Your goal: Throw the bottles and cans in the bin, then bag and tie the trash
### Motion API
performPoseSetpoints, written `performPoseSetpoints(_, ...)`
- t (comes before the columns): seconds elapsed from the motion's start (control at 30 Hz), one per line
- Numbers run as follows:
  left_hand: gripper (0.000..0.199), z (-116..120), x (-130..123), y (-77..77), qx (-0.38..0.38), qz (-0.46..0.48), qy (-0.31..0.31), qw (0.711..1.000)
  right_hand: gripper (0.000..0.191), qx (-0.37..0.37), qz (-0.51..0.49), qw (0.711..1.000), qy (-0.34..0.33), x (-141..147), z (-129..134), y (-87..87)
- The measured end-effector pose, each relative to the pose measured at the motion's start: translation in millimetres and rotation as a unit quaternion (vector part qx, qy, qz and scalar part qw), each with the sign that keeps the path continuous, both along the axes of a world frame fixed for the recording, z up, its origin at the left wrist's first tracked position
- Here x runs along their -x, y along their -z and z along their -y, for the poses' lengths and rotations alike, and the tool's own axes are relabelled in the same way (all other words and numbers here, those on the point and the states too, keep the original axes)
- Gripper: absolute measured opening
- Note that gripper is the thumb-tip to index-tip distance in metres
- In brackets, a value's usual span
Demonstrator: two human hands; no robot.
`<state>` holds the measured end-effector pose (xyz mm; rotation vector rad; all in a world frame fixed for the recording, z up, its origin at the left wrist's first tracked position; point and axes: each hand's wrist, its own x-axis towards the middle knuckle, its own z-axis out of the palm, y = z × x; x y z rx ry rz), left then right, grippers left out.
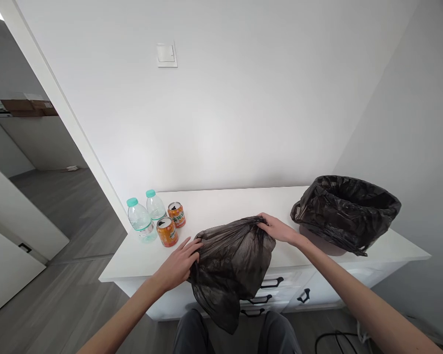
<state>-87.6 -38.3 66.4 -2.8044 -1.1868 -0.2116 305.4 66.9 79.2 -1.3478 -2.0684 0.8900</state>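
A black plastic garbage bag (232, 260) hangs loosely between my two hands, over the front edge of the white cabinet top. My right hand (275, 228) pinches its gathered upper right corner. At the bag's upper left edge, my left hand (180, 263) grips the film with some fingers stretched out; its thumb is hidden. The lower part of the bag droops in front of the drawers, above my knees.
Two clear bottles with teal caps (140, 219) and two orange cans (167, 232) stand left on the cabinet top (221, 199). At the right stands a bin lined with a black bag (343, 211). Drawer handles (271, 283) project in front; a cable (335, 335) lies on the floor.
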Motion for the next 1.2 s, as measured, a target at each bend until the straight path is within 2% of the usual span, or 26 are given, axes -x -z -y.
performPoseSetpoints(0.1,0.038,-5.4,-3.7,-10.3,-0.044,-0.014,-0.05,0.998,0.024,-0.001,-0.021,0.999,0.037,-7.6,-15.4,4.6)
performPoseSetpoints(0.17,0.047,-0.4,-14.6,-22.1,-0.06,0.009,-0.07,0.996,0.028,0.012,-0.049,0.995,0.083,-11.4,-22.9,10.7)
performPoseSetpoints(0.27,0.061,18.4,-44.1,-40.4,-0.039,0.083,-0.034,0.995,0.033,0.042,-0.078,0.989,0.12,-14.9,-27.1,21.8)
performPoseSetpoints(0.33,0.056,30.0,-66.1,-43.3,0.002,0.119,0.015,0.993,0.034,0.059,-0.089,0.987,0.118,-16.2,-26.3,29.0)
performPoseSetpoints(0.37,0.051,32.5,-75.2,-39.8,0.023,0.125,0.033,0.991,0.034,0.067,-0.095,0.986,0.117,-16.9,-25.6,32.3)
performPoseSetpoints(0.43,0.044,27.3,-85.5,-22.6,0.049,0.118,0.035,0.991,0.036,0.074,-0.103,0.985,0.12,-20.0,-25.1,38.2)
performPoseSetpoints(0.57,0.06,-18.4,-73.2,27.5,0.049,0.089,-0.08,0.992,0.039,0.085,-0.105,0.979,0.151,-35.3,-26.7,49.0)
performPoseSetpoints(0.63,0.062,-41.7,-61.9,40.7,0.038,0.083,-0.116,0.989,0.038,0.099,-0.103,0.977,0.16,-45.6,-25.4,55.1)
performPoseSetpoints(0.73,0.05,-48.5,-59.3,34.7,-0.006,0.121,-0.106,0.987,0.035,0.118,-0.1,0.975,0.163,-58.1,-19.1,67.0)
performPoseSetpoints(0.83,0.043,-19.6,-76.8,16.9,-0.002,0.143,-0.014,0.99,0.035,0.112,-0.08,0.974,0.179,-64.4,-14.1,80.7)
performPoseSetpoints(0.87,0.046,-7.2,-84.2,13.5,0.02,0.124,0.034,0.991,0.036,0.107,-0.069,0.974,0.19,-65.4,-13.9,84.8)
performPoseSetpoints(0.93,0.067,12.8,-95.8,14.2,0.064,0.068,0.105,0.99,0.037,0.093,-0.044,0.972,0.213,-66.7,-15.9,91.1)
performPoseSetpoints(1.0,0.089,20.0,-99.2,23.4,0.076,0.027,0.105,0.991,0.038,0.073,-0.014,0.969,0.234,-67.8,-19.1,94.0)
performPoseSetpoints(1.03,0.093,18.4,-97.2,29.3,0.07,0.017,0.085,0.994,0.039,0.061,0.003,0.969,0.24,-68.4,-20.3,94.2)
performPoseSetpoints(1.13,0.083,0.8,-79.7,41.0,0.045,0.01,0.036,0.998,0.041,0.03,0.046,0.968,0.243,-69.9,-17.2,90.2)
performPoseSetpoints(1.2,0.074,-11.3,-64.0,37.7,0.046,0.011,0.038,0.998,0.044,0.013,0.064,0.969,0.239,-70.0,-7.5,84.1)
